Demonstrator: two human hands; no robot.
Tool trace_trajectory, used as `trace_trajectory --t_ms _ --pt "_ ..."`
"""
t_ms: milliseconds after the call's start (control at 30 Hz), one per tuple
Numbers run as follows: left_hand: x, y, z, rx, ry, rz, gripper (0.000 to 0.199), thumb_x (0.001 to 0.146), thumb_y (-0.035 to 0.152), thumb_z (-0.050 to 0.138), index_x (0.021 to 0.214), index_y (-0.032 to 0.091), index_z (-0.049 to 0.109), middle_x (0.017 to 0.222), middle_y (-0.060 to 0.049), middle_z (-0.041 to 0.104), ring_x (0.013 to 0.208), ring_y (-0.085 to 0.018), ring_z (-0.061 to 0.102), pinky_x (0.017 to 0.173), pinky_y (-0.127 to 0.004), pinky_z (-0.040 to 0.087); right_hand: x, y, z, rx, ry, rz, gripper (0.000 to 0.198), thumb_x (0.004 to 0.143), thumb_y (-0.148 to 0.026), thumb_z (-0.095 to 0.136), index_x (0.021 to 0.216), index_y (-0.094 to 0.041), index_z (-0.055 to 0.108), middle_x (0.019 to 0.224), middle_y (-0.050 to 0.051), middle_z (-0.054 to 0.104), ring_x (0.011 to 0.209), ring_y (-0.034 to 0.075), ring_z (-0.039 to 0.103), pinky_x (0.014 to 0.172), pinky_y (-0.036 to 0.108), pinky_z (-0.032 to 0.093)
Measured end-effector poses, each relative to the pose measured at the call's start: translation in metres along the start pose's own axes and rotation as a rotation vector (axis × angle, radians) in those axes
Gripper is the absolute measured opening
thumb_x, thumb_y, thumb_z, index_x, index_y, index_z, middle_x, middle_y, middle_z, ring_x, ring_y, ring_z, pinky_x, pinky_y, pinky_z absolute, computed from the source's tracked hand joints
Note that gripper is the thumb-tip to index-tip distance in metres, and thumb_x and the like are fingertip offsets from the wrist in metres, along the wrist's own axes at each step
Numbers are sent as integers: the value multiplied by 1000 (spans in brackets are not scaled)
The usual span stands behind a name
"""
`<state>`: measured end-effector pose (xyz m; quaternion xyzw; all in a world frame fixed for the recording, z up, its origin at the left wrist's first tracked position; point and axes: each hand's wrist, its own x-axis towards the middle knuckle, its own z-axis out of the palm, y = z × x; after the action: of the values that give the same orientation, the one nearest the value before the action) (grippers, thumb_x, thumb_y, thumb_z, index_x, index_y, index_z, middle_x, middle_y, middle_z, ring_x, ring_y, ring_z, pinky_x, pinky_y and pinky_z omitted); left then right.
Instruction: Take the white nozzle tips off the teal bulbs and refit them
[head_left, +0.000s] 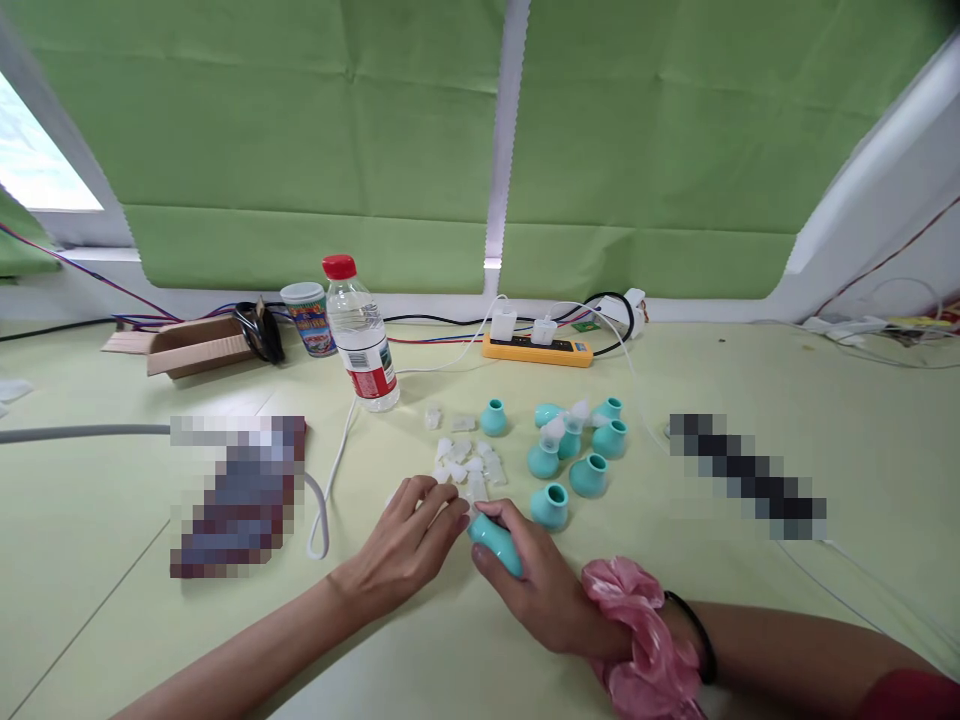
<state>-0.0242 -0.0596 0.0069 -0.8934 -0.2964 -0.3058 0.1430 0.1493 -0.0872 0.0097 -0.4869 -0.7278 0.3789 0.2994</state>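
Note:
My right hand (536, 580) is wrapped round a teal squeeze bulb (496, 545), which lies tilted with its neck toward my left hand. My left hand (412, 535) is closed, its fingertips pinched at the bulb's mouth on a small translucent plastic piece, mostly hidden by the fingers. Just beyond the fingers lies a loose group of translucent plastic pieces (457, 455). Several more teal bulbs (550, 507) stand to the right of that group, and a few near the back carry translucent pieces on their necks. One bulb (493, 418) stands apart behind the pieces.
A red-capped water bottle (364, 340) and a patterned cup (309, 320) stand at the back left, beside an open cardboard box (202, 345). An orange power strip (537, 349) with plugged chargers lies by the wall. Cables cross the table; two blurred items lie left and right.

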Motion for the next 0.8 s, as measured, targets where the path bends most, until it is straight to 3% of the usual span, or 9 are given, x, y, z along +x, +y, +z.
trace_trajectory --t_ms 167,367,533,667,800 --pt "5 2 -2 -182 -7 -146 8 79 7 46 80 14 49 77 -7 53 71 -17 44 58 -30 41 -1 -2 -1 -8 20 -11 21 80 -26 42 100 -18 42 101 7 55 92 21 50 80 36 39" --pt "7 -4 -11 -431 29 -244 21 79 7 47 98 15 52 85 -7 52 78 -16 45 65 -29 43 1 0 -2 -97 11 -61 22 81 -25 41 101 -18 40 101 7 56 90 21 52 78 36 40" --pt "13 -14 -18 -372 -111 -129 11 79 11 49 81 16 59 78 -5 55 73 -15 43 59 -26 43 1 0 -2 -193 -32 -91 22 81 -26 41 101 -18 41 102 7 57 90 23 53 76 38 41" --pt "15 -10 -24 -84 -244 26 17 80 7 42 74 11 58 72 -8 55 73 -19 44 53 -28 42 1 0 -1 -252 -58 -116 22 81 -26 41 102 -18 41 104 7 56 92 24 53 77 40 40" --pt "10 -5 -20 129 -183 204 18 79 4 38 77 9 55 75 -10 55 72 -20 46 56 -32 43 1 -1 -1 -215 -55 -116 22 81 -26 41 102 -17 40 104 8 56 94 24 52 78 39 40"
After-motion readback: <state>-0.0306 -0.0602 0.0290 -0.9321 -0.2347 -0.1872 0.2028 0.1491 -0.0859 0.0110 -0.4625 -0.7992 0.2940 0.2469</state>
